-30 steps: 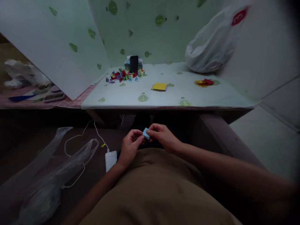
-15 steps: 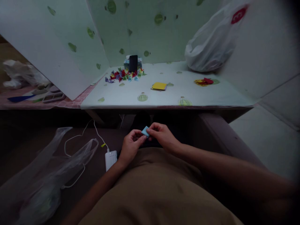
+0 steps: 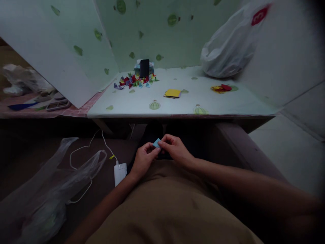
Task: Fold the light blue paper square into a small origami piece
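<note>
A small light-blue piece of folded paper [image 3: 156, 142] is held over my lap, in front of the table edge. My left hand [image 3: 143, 159] pinches its lower left side between thumb and fingers. From the right, my right hand [image 3: 176, 148] grips the same paper, thumb on top and fingers curled behind. Both thumbs nearly meet at the paper's lower corner. Fingers hide part of its folds. On the table ahead lie a pile of small colourful folded paper cranes [image 3: 134, 80] and a stack of square paper sheets [image 3: 173, 93], yellow on top.
A phone [image 3: 144, 68] leans on a tissue box behind the cranes. Red and yellow paper pieces [image 3: 221, 88] lie at the right, below a white plastic bag [image 3: 228, 51]. Beside my left arm are a white power bank [image 3: 120, 173] with a cable and a clear plastic bag [image 3: 48, 210].
Both hands have shifted down very slightly with the blue paper, which looks a little turned. The things on the table stay as they were.
</note>
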The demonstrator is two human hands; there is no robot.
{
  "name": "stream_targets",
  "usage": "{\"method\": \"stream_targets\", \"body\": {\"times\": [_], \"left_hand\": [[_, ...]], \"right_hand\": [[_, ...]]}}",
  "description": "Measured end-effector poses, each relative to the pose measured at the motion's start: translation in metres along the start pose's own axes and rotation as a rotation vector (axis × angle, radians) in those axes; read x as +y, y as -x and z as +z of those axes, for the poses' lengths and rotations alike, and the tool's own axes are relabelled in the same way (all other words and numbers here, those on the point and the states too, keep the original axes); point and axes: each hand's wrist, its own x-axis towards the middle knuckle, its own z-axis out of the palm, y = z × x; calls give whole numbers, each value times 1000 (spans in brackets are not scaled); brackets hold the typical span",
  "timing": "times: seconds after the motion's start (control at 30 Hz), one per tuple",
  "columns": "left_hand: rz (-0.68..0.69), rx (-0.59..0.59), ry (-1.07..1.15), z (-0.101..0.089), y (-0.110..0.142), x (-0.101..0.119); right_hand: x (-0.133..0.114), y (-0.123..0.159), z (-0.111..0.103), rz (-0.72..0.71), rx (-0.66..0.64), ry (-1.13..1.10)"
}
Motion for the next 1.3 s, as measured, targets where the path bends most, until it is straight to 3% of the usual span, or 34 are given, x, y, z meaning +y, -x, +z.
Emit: {"method": "stream_targets", "body": {"times": [0.3,0.53,1.1,1.3], "left_hand": [[14,-2,30,0,2,-2],[116,90,243,3,1,-5],[266,207,-103,1,5,-6],[428,275,-331,0,4,-7]], "right_hand": [[0,-2,-1,61,-113,-38],[0,-4,-3,71,-28,-155],[2,1,2,38,0,-254],[5,1,4,66,19,-329]]}}
